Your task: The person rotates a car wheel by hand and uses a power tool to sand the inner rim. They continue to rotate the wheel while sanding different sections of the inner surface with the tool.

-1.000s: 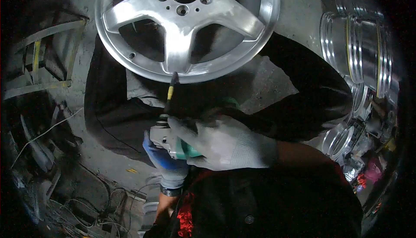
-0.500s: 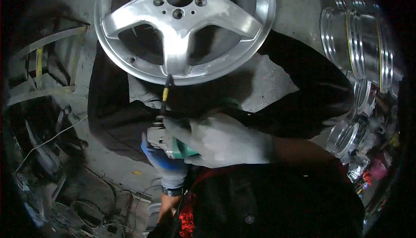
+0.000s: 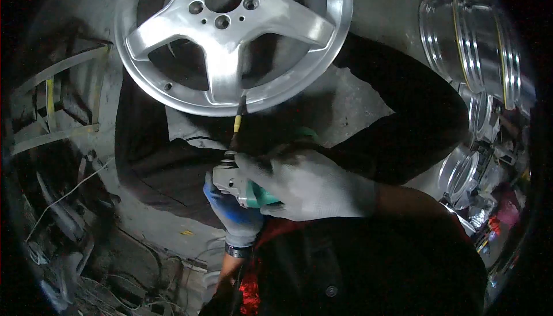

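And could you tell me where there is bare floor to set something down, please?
The floor looks bare between the wheel and the rims; a smaller patch lies between the wheel and the right leg. It is crowded below the rims, with scraps, and at lower left, with metal parts.

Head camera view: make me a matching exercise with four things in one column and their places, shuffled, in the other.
1. Spoked wheel rim
2. Handheld grinder
3. Dark wristband
4. Row of shiny rims

A. Around the left wrist
B. Along the right side of the view
C. Top of the view, left of centre
D. In the gloved right hand and left hand

Pairs: 1-C, 2-D, 3-A, 4-B
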A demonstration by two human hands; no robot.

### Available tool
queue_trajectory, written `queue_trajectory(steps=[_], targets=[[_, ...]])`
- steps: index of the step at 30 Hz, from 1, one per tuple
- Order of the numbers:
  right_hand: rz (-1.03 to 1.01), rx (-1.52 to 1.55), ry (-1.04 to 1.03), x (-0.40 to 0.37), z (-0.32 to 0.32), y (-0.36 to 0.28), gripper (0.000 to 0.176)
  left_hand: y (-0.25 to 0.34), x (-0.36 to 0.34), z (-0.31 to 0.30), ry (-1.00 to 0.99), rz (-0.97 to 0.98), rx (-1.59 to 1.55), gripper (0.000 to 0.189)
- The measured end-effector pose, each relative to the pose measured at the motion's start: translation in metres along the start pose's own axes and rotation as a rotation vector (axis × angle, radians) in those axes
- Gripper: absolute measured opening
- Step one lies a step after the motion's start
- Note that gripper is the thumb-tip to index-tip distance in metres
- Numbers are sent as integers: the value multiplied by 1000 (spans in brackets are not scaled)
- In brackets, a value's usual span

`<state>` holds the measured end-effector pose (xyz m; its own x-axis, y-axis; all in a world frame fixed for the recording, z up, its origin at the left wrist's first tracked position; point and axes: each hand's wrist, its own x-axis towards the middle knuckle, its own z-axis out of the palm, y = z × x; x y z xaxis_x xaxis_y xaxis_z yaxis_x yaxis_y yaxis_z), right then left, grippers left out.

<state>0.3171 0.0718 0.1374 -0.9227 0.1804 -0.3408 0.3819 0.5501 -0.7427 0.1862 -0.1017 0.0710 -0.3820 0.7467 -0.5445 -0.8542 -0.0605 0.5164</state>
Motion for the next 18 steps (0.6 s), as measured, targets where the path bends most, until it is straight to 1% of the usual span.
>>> queue_trajectory(steps=[2,3,4,5,7,10,12,14,15,17,18], targets=[[-1,22,30,4,3,-1,85,2,2,-3,146,69,539,43],[-33,-34,84,5,7,-1,83,4,2,-5,142,66,548,43],[-64,-91,138,7,9,-2,80,7,1,-7,111,5,302,44],[-58,-88,145,7,8,-2,80,8,2,-7,80,-57,54,45],[-4,-76,61,7,6,-3,80,8,5,-5,91,-92,22,46],[-3,-78,39,6,0,-1,80,6,11,-5,115,-129,-29,48],[14,-28,47,10,0,1,79,6,18,-11,123,-129,-38,49],[29,24,54,13,0,5,78,6,29,-22,-12,-180,-144,50],[48,36,82,14,0,8,77,6,34,-16,-12,-182,-141,50],[73,50,112,13,3,15,77,6,40,-1,98,-160,-39,50],[43,58,182,14,5,18,78,7,39,3,97,-164,-37,50]])
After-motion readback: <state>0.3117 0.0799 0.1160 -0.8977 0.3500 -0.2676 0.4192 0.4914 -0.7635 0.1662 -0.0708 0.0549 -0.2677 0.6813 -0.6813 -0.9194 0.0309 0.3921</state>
